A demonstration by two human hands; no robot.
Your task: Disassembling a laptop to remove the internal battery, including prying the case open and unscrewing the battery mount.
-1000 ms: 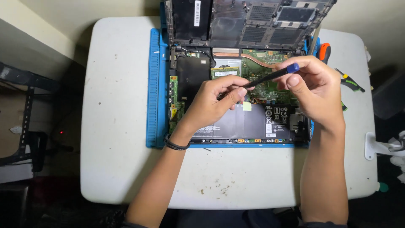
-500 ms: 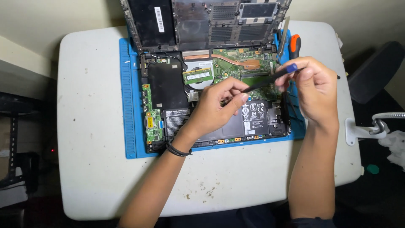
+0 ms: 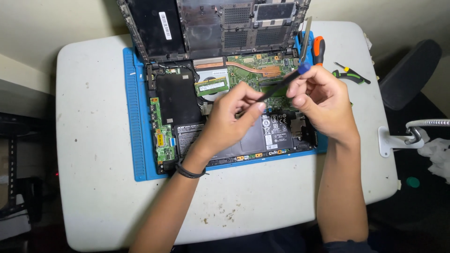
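Orange-handled screwdriver (image 3: 318, 49) at the blue mat's (image 3: 132, 117) far right corner. Small green-and-yellow screwdriver (image 3: 351, 75) just right of it, on the white counter (image 3: 89, 187) (scuffed, speckled). Black chair back (image 3: 408, 72) beyond the counter's right edge.

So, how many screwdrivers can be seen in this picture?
3: a blue-capped one held by both hands above the laptop, an orange-handled one at the mat's right edge, a green-and-yellow one on the table. Others may be hidden.

Both hands, left hand (image 3: 230, 122) and right hand (image 3: 323, 103), pinch a blue-capped screwdriver (image 3: 281, 83) above the opened laptop (image 3: 187, 107) on a blue mat (image 3: 133, 117)
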